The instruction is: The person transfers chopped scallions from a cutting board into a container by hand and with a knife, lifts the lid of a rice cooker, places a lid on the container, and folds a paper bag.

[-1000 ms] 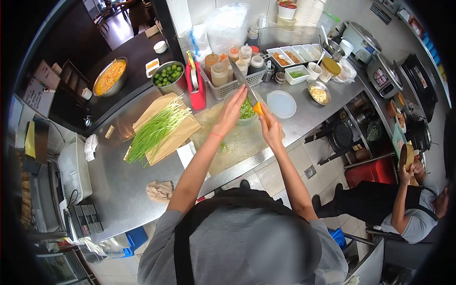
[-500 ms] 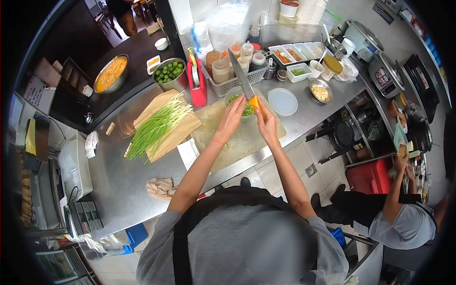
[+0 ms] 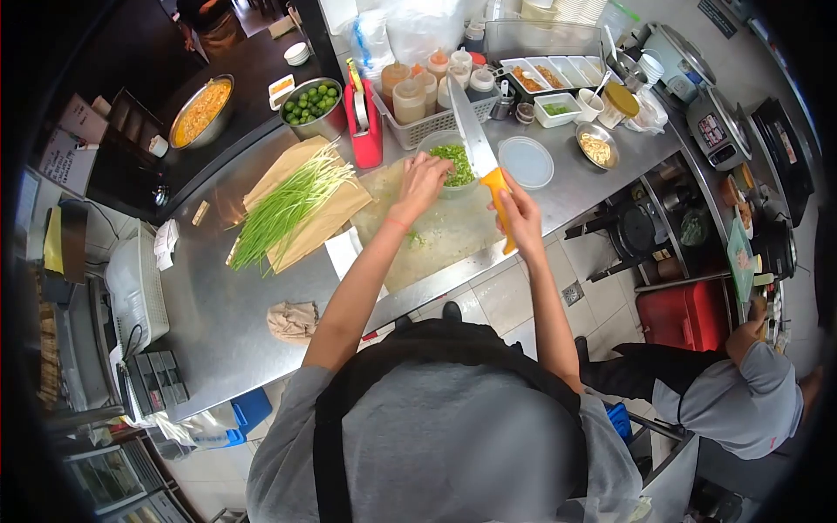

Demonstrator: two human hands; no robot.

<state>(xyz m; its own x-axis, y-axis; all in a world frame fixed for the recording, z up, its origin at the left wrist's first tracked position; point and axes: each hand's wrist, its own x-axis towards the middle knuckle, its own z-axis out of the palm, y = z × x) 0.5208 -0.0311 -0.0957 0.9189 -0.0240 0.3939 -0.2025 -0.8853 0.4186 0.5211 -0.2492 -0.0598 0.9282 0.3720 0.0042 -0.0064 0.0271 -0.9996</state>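
My right hand [image 3: 520,218] is closed around the orange handle of a kitchen knife [image 3: 472,131], its broad blade pointing away from me and up over the counter. Beside the blade, a round clear plastic container [image 3: 448,190] holds chopped green onions [image 3: 455,164]. My left hand [image 3: 422,183] is at the container's left rim with its fingers curled together; what they hold, if anything, is hidden. Under the container lies a cutting board [image 3: 462,235] with a few green scraps. Long green onions [image 3: 292,207] rest on brown paper [image 3: 336,213] to the left.
A round lid [image 3: 526,162] lies right of the container. Behind stand a basket of squeeze bottles [image 3: 427,131], a red tape dispenser [image 3: 367,131] and a pot of limes [image 3: 311,109]. A crumpled cloth [image 3: 292,322] sits near the front edge. A co-worker [image 3: 741,392] stands at right.
The knife has moved right and towards me in my right hand. My left hand has come away from the blade to the container's left rim, and its fingers have curled.
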